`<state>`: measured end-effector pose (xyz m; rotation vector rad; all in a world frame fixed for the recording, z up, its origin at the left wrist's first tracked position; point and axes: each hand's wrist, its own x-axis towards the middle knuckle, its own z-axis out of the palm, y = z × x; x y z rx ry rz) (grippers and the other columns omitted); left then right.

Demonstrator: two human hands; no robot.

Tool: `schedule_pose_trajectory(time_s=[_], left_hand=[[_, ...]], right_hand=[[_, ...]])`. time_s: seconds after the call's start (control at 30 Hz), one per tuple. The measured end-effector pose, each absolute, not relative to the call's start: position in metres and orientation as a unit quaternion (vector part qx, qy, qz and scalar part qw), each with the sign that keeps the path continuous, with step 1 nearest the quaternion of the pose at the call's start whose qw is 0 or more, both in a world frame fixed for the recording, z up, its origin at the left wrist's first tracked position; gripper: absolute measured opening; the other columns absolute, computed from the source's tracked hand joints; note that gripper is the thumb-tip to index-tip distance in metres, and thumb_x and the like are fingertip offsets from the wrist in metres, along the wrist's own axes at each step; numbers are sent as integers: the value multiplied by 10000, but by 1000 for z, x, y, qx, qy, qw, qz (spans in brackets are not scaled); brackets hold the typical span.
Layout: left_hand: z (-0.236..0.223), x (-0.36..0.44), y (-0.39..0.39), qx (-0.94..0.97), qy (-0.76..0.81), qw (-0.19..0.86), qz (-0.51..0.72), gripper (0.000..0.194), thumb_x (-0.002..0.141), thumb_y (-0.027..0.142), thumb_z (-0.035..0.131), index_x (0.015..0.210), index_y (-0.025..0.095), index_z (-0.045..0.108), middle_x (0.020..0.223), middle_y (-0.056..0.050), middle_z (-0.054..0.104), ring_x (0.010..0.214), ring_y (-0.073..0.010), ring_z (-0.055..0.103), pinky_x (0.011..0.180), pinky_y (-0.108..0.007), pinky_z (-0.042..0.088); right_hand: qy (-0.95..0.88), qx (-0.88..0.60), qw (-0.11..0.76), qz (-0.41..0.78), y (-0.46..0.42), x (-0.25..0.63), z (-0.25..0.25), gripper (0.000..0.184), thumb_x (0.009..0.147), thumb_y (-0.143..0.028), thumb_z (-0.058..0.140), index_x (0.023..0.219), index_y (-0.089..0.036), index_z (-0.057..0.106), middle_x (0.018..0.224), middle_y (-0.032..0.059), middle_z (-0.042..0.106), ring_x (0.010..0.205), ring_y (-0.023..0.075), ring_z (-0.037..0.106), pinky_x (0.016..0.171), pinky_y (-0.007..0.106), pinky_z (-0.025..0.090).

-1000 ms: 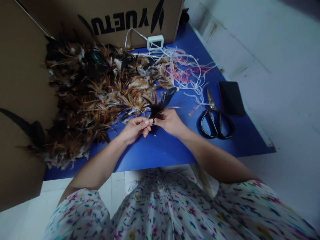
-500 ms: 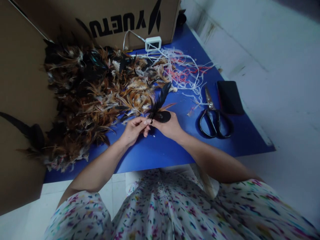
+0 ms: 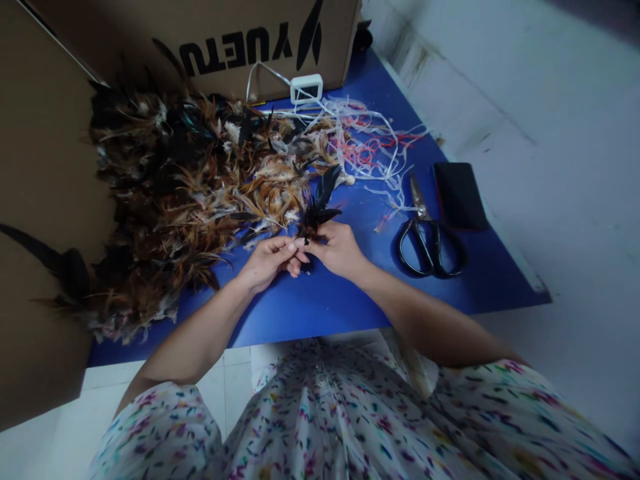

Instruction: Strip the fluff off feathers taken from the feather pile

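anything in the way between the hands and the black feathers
Nothing visible: the bare left hand and bare right hand meet at the lower end of the glossy black feathers. The black-handled metal scissors lie apart, to the right on the blue tabletop.

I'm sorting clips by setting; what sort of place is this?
Probably a craft workspace: a blue, flat-topped table holds a heap of brown and black feathers, tangled white and pink plastic-looking strips, and black-handled metal scissors.
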<state>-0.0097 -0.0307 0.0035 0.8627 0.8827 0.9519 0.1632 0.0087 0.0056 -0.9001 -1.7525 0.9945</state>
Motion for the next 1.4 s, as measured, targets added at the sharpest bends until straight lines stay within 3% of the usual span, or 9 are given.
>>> schedule_pose_trajectory(time_s=[0.37,0.53,1.0,1.13,1.27,1.4], left_hand=[[8,-13,-29,404,403,717,400,401,689,477,874,687,111,711,594,-6,665,414,-50,537,420,-173,438],[10,-12,-28,404,418,710,396,411,654,477,895,743,109,736,582,1,656,399,-48,515,401,-173,412],[5,-13,-27,417,422,681,430,363,695,449,875,664,124,718,556,0,638,399,-59,518,410,-185,399],[5,-13,-26,407,418,670,460,359,713,438,864,641,131,694,524,12,602,407,-52,498,420,-176,393],[6,-10,-25,375,425,664,488,349,653,425,901,728,141,714,583,17,627,403,-42,468,406,-178,382],[7,-8,-24,371,427,655,501,365,633,420,909,736,138,703,582,20,614,410,-41,459,405,-178,382]], right_hand=[[-707,-341,413,461,13,168,6,464,794,-602,735,625,-177,654,668,10,595,670,141,551,653,288,440],[-708,-319,401,485,15,168,9,434,817,-553,724,626,-166,676,679,10,624,660,129,559,667,278,442],[-665,-336,404,530,17,165,6,452,753,-597,753,695,-182,584,684,-17,553,657,120,491,624,266,400],[-677,-315,404,529,21,168,8,411,749,-532,789,693,-176,591,679,-30,516,673,115,473,644,267,408],[-666,-306,415,540,26,171,4,304,782,-429,765,887,-151,704,740,-15,622,692,120,540,692,276,437],[-724,-344,389,455,28,173,3,154,821,-254,718,936,-154,739,800,6,671,712,124,582,709,273,444]])
